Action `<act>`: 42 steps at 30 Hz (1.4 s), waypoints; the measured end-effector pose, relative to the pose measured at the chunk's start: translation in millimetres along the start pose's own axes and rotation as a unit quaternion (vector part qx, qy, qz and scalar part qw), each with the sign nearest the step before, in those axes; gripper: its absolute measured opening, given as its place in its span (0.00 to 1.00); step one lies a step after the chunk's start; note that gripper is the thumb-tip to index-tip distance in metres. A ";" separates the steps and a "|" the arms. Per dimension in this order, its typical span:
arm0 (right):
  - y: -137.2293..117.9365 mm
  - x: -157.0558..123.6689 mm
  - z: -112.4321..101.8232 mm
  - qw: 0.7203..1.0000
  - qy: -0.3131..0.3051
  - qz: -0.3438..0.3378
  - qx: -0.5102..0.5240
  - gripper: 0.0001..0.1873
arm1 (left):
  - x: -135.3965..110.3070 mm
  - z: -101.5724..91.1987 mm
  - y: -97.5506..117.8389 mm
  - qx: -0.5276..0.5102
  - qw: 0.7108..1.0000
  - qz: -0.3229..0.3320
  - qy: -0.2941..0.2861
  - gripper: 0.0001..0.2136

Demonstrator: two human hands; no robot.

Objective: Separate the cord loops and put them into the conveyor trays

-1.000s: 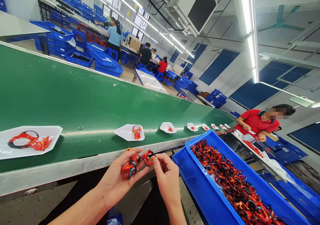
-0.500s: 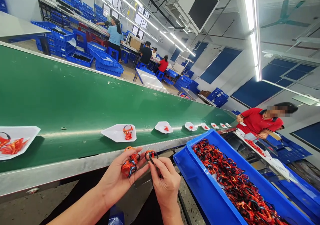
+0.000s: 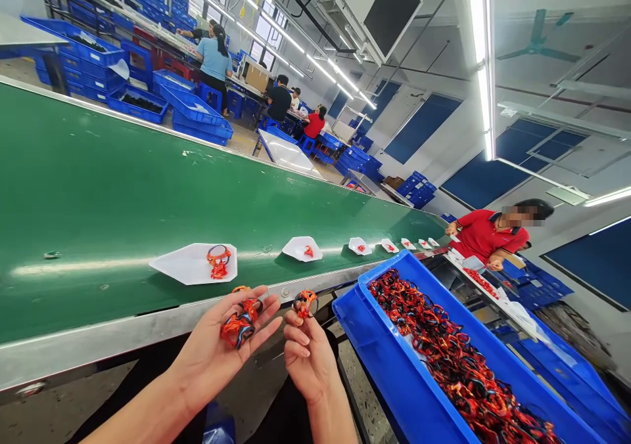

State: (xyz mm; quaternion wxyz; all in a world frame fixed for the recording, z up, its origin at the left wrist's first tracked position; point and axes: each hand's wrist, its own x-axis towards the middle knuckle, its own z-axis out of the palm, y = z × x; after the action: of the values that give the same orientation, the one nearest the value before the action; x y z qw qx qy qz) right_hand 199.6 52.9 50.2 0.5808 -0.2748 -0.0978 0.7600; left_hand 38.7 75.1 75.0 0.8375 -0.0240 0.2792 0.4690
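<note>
My left hand [image 3: 217,342] lies palm up and cradles a small bunch of hair ties [image 3: 240,322], red-orange ribbon-like pieces with dark elastic loops. Its fingers are half spread beneath them. Just to the right, my right hand [image 3: 310,358] pinches a single hair tie [image 3: 305,303] between thumb and fingertips, apart from the left hand. Beyond both hands, a white paper tray [image 3: 185,265] on the green conveyor belt [image 3: 123,194] carries another red hair tie [image 3: 218,262].
A blue bin [image 3: 419,378] heaped with hair ties [image 3: 444,345] stands at my right. Several smaller white trays with red pieces line the belt, including one tray [image 3: 296,250]. A co-worker in red [image 3: 486,237] works farther along. The belt's metal edge [image 3: 113,335] runs before me.
The white trays have shifted left along the belt, and the nearest left one has gone out of view. My right hand has turned its hair tie upright and drawn slightly away from my left.
</note>
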 end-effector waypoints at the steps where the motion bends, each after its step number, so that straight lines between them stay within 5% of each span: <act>1: -0.5 2.2 1.1 0.999 0.015 -0.014 -0.030 0.13 | 0.0 0.1 0.5 -0.002 1.000 -0.001 0.000 0.16; 4: -8.6 17.3 7.7 0.965 0.085 -0.128 -0.214 0.11 | -0.5 1.7 2.2 -0.011 1.000 -0.001 -0.002 0.16; 9: -45.9 59.2 26.2 0.772 0.163 -0.313 -0.529 0.15 | -3.0 5.8 5.4 -0.023 1.000 0.005 0.011 0.17; 12: -58.8 64.7 36.6 0.738 0.167 -0.333 -0.563 0.16 | -4.2 5.9 6.6 -0.022 1.000 0.010 0.016 0.16; 16: -37.8 29.4 46.7 0.691 0.119 -0.314 -0.641 0.15 | -2.3 4.2 5.0 -0.018 1.000 0.022 0.010 0.13; 21: 9.6 -17.9 51.2 0.683 -0.002 -0.226 -0.695 0.09 | 4.2 1.3 -2.0 0.020 1.000 0.024 0.002 0.13; 26: 27.4 -18.7 40.8 0.659 0.022 -0.283 -0.697 0.10 | 2.2 2.2 -4.9 0.007 1.000 0.006 -0.009 0.13; 29: 29.2 -12.9 34.7 0.678 0.036 -0.323 -0.660 0.08 | -0.1 4.0 -4.7 0.006 1.000 -0.004 -0.023 0.12; 33: 28.6 -10.4 29.8 0.737 0.081 -0.295 -0.603 0.08 | 2.4 3.5 -6.1 0.015 0.999 -0.005 -0.035 0.11; 39: 19.0 -10.0 24.1 0.904 0.114 -0.161 -0.380 0.11 | 4.0 0.7 -12.2 0.013 0.999 0.011 -0.047 0.09; 42: 12.4 -9.9 23.5 0.963 0.114 -0.098 -0.224 0.11 | 1.9 1.8 -14.4 0.006 0.999 0.000 -0.035 0.08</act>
State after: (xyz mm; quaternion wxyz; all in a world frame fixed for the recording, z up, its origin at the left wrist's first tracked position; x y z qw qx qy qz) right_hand 178.6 43.9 66.9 0.5835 -0.4716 -0.2253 0.6215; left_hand 51.7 69.0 72.4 0.8468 -0.0024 0.2532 0.4678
